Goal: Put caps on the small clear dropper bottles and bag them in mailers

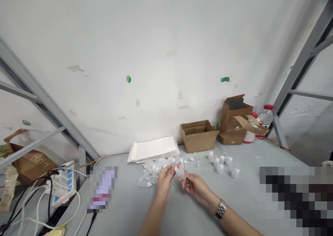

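Note:
My left hand point(164, 181) and my right hand point(194, 186) meet over the grey table point(130, 211), both pinched on one small clear plastic bottle point(181, 173). The left fingers close on its white cap end point(176, 167); the right fingers grip the bottle's body. A metal watch point(220, 208) sits on my right wrist. Just beyond my hands lies a heap of several empty clear bottles point(153, 170). Several capped white bottles point(223, 164) stand to the right of it.
A stack of white bags point(153, 149) lies against the wall, next to an open cardboard box point(199, 135) and a brown paper bag point(235, 120). A power strip point(62, 184) with cables sits at the left edge. Grey metal frame struts point(299, 69) rise on both sides.

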A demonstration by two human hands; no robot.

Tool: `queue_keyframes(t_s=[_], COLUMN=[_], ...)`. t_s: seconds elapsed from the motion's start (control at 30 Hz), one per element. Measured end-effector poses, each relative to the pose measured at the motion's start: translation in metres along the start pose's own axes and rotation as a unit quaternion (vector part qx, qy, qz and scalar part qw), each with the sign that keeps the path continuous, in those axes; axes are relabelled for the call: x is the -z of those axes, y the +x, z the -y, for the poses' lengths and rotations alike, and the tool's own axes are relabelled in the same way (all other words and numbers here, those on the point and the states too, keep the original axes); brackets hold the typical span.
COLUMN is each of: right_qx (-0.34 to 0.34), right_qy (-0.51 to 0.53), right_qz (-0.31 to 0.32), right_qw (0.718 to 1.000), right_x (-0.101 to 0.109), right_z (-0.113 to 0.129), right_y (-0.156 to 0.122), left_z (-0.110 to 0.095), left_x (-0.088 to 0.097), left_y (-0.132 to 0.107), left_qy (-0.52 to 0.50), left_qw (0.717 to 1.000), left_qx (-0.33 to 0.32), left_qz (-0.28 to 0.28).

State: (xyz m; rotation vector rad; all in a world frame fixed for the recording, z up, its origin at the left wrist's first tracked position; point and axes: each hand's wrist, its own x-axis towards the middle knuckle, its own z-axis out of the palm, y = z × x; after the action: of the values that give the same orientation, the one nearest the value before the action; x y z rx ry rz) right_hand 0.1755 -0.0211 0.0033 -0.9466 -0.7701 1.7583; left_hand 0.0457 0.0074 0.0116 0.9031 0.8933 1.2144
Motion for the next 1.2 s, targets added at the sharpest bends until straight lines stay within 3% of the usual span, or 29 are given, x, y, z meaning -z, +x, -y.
queue_keyframes(t_s=[0.07,0.27,0.47,0.8,0.97,1.1,1.2], right_qx=[0.0,0.1,0.03,0.155,0.208,0.215,0.189], right_qy=[-0.01,-0.118,-0.138,-0.16,-0.232,-0.259,-0.25], right_qz=[-0.002,-0.067,-0.003,-0.066,-0.106,-0.096,-0.06], right_qw=[1.0,0.986,0.99,0.973,0.944,0.937,0.948], right_x=[-0.001,-0.005,-0.007,-0.002,0.0,-0.003,-0.006], right_z=[0.0,0.006,0.005,-0.003,-0.009,-0.006,-0.004], right_y=[0.0,0.0,-0.004,0.005,0.002,-0.004,-0.005], left_z=[0.0,0.003,0.0,-0.003,-0.003,-0.007,-0.011], left_x=[0.0,0.002,0.004,0.002,0.003,0.007,0.009], left_y=[0.001,0.003,0.002,0.001,0.003,0.004,0.004], left_qy=[0.005,0.004,0.028,0.048,0.018,0.03,0.055], left_qw=[1.0,0.998,0.998,0.996,0.998,0.998,0.997], left_qx=[-0.006,-0.016,-0.031,-0.047,-0.038,-0.042,-0.059], left_qz=[-0.014,-0.059,-0.04,-0.055,-0.052,-0.035,-0.022])
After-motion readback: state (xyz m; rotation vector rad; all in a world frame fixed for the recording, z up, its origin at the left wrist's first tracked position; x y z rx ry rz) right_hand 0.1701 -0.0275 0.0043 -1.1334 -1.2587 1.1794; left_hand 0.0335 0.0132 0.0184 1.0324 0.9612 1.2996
